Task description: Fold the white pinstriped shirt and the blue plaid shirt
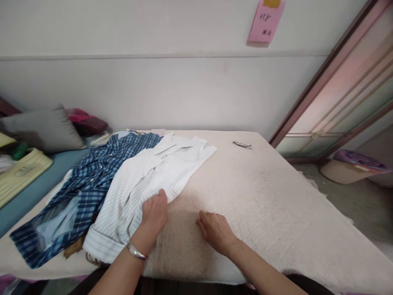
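Note:
My left hand [155, 211] is closed on the near right edge of a white shirt [144, 174] with thin dark stripes. The shirt lies loosely spread and wrinkled over the left half of a cream-covered bed [245, 192]. Apart from the shirt, my right hand [216, 231] hovers over or rests on the cover with its fingers curled in, and nothing shows in it. Under and left of the white shirt lies a blue plaid shirt [101, 164], rumpled, with pale blue cloth at its lower end.
Glasses [242, 145] lie near the far edge of the bed. At the left are a grey cushion [43, 129] and a yellow basket [24, 172]. A pink note [265, 22] hangs on the wall, and a bin [346, 168] stands on the floor at right.

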Available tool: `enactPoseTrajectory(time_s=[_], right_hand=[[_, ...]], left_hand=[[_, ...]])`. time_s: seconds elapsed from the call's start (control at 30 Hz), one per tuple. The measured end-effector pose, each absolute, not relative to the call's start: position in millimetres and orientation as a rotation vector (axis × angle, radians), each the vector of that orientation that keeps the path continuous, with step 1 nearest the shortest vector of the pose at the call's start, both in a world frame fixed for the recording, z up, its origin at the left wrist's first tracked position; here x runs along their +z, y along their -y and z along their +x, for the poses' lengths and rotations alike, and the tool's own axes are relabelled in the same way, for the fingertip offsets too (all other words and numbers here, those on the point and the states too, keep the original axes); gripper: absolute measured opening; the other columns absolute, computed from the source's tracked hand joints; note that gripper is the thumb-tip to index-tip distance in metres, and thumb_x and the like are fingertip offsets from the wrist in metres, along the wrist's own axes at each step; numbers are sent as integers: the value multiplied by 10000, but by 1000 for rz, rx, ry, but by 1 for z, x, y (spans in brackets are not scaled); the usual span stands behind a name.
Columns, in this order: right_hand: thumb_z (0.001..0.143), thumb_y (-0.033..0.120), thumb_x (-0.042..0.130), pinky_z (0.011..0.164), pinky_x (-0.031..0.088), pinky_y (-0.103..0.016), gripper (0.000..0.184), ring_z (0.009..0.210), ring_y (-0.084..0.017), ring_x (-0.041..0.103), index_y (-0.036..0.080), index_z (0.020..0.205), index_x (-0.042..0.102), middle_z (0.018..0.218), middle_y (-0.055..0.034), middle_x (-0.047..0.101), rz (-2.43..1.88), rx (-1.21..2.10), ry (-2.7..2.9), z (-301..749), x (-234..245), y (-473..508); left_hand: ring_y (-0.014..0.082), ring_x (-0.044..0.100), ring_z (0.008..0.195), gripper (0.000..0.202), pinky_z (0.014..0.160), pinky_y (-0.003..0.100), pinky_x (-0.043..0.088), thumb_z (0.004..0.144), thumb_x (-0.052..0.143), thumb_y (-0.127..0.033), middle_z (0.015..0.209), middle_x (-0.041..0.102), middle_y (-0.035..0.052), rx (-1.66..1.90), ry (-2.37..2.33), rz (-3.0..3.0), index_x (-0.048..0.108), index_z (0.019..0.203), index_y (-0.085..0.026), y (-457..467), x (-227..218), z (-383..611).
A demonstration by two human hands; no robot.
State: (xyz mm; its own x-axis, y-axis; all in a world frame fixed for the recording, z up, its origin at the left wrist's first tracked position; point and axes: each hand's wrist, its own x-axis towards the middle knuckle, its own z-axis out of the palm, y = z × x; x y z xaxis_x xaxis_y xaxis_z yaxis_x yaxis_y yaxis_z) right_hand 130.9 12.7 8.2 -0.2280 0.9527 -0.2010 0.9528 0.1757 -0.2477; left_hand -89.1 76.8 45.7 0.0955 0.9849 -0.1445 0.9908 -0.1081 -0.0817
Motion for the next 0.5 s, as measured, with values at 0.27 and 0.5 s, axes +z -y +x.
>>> enactPoseTrajectory(time_s=[0.27,0.5], right_hand=[[1043,298,422,652,381,-325,233,877,-278,715,168,1057,615,972,-118,746,1938,-491,-2398,131,9,-12],[1040,301,435,650,381,-325,233,874,-277,719,166,1050,624,974,-116,748,1946,-484,-2406,131,11,-12]], left_hand=[[281,604,942,291,781,357,437,970,340,-112,1038,582,158,-72,-2117,2409,599,1097,-151,-79,45,-85],[274,569,968,339,827,381,428,993,282,-105,1025,566,132,-58,-2075,2515,615,1036,-153,-81,43,-79]])
